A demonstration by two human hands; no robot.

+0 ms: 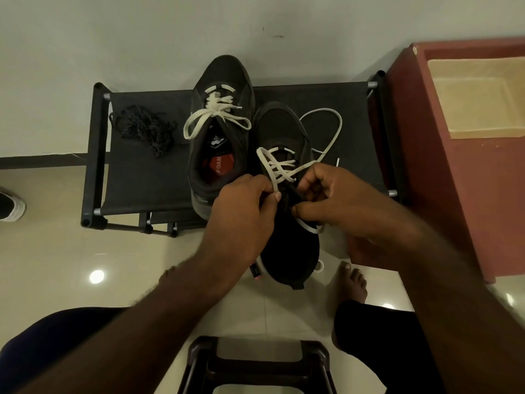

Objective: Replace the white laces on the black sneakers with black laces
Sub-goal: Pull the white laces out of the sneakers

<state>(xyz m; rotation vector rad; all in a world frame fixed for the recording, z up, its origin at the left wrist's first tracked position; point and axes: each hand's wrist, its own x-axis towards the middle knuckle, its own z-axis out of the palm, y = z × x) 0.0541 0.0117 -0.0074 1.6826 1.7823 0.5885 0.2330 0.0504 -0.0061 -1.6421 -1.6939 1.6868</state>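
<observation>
1. Black laces (145, 129) lie tangled at the bench's (136, 180) left end.
2. Left sneaker (224, 81) stands on the bench, its tied lace (216, 112) white.
3. Left hand (244, 206) pinches the loosened white lace (281, 169) of the right sneaker (284, 129), whose heel overhangs the bench.
4. Right hand (338, 203) grips that sneaker's opening.
5. Red box (454, 180) holds a cream tray (477, 98).

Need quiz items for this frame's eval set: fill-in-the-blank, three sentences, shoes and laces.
1. The red insole patch in the far sneaker reads ____.
2. The black laces lie on the rack, to the ____ of both sneakers.
3. The left hand pinches the near sneaker's ____ lace; the right hand holds that sneaker.
Missing: FOAM; left; white.
</observation>
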